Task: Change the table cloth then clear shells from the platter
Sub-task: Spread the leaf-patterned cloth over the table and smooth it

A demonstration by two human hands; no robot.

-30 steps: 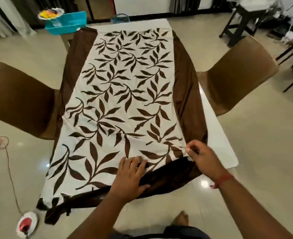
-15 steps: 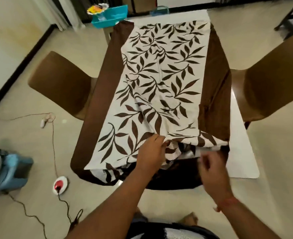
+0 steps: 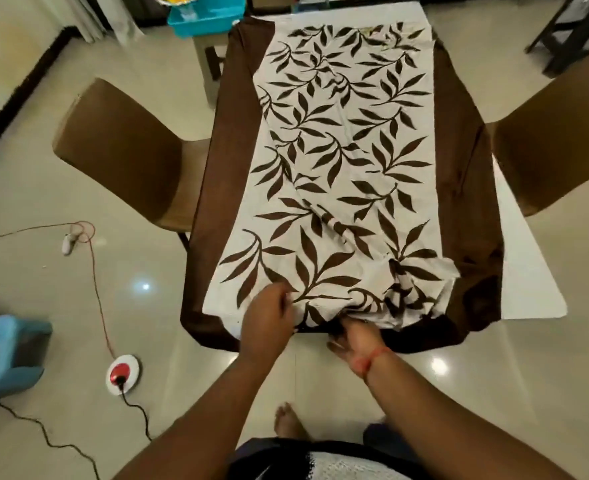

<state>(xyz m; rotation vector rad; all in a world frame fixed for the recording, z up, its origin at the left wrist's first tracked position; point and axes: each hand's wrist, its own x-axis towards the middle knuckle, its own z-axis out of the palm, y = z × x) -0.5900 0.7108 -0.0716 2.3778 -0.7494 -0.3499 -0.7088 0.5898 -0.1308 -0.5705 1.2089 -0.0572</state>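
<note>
A table cloth (image 3: pixel 338 168), white with brown leaves and plain brown side bands, covers the white table (image 3: pixel 525 271). Its near end is bunched up and wrinkled at the near right. My left hand (image 3: pixel 269 320) grips the near white edge of the cloth with curled fingers. My right hand (image 3: pixel 355 336) reaches under the bunched near edge, its fingers hidden in the fabric. The table's bare right side shows beside the brown band. No platter or shells are in view.
Brown chairs stand at the left (image 3: pixel 123 157) and right (image 3: pixel 556 143) of the table. A teal tray (image 3: pixel 203 15) sits on a stool at the far left. A red and white round device (image 3: pixel 122 374) with cords lies on the floor; a blue stool (image 3: pixel 6 355) stands at the left.
The near end of the cloth went from lying flat to bunched up. My left hand shifted left along the edge. My right hand went from pinching the cloth's corner to reaching under its near edge.
</note>
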